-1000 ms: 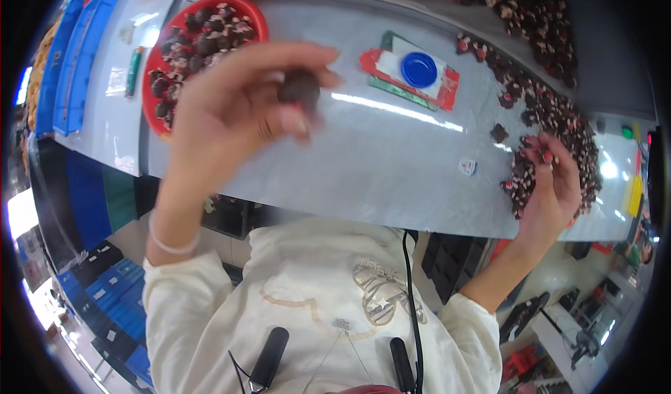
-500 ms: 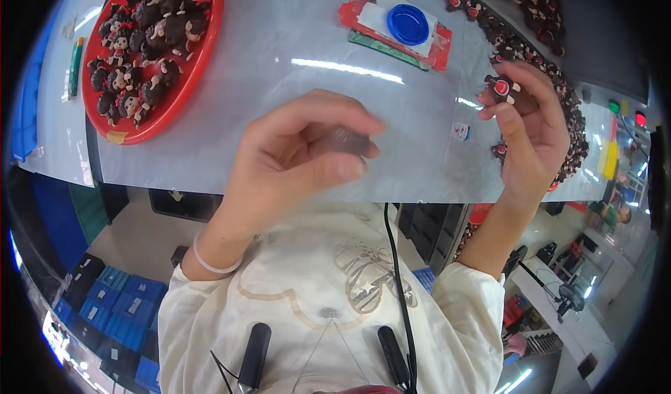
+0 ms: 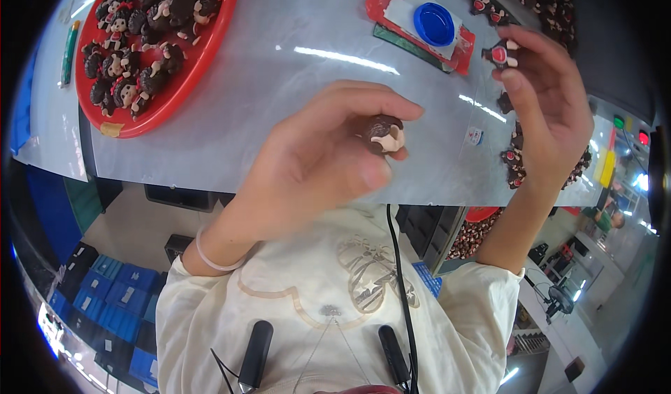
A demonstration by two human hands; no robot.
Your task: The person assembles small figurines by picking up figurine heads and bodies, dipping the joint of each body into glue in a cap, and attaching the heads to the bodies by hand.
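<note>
My left hand is closed around a small dark brown doll head with textured hair and a pale face part, above the middle of the table. Farther right, my right hand pinches a small dark brown doll body with a red patch and pale limbs between thumb and fingers. Assembled dolls lie in a round red tray at the far left. Beyond my hands, a round blue lid rests on a stack of white, red and green pieces.
Many dark doll bodies lie along the table's right side, partly behind my right hand. A green pen-like stick is left of the tray. A small white-and-blue item lies near my right wrist. Blue boxes are stacked lower left. A black cable hangs down my front.
Both hands have shifted right, the right one also a little farther away. In my left hand the doll head has turned, so its pale part now shows.
</note>
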